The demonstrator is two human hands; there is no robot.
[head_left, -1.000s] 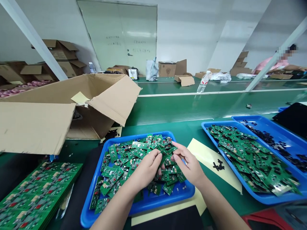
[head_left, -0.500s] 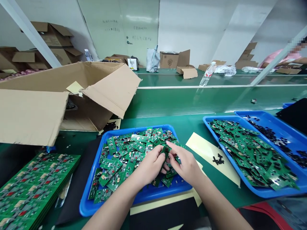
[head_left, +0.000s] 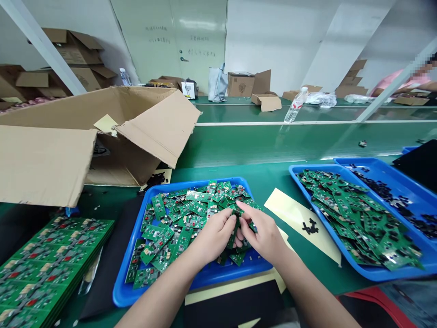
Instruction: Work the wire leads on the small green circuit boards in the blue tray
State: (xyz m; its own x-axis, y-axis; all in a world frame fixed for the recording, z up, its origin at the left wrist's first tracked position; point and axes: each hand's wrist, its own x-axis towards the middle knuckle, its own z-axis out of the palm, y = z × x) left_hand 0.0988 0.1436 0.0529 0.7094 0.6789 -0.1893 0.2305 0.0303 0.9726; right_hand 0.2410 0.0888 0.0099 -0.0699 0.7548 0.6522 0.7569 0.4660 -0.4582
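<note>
Left hand [head_left: 216, 232] grips a small green circuit board [head_left: 236, 212] above the blue tray [head_left: 218, 276] of loose boards [head_left: 196, 208]; right hand [head_left: 261, 228] has thumb and index finger at the board's upper end, can't tell if they're pinching it. Handwriting [head_left: 201, 53] on the door [head_left: 205, 18] is illegible, red print on the bottle [head_left: 295, 107] too small, emblem on the back cardboard box [head_left: 241, 85] unreadable.

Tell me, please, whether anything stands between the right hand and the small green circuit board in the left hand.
Nothing visible does: the right hand is close beside the small green circuit board, which the left hand holds over the rectangular blue plastic tray. The hands partly cover the board, so contact is hard to tell.
</note>
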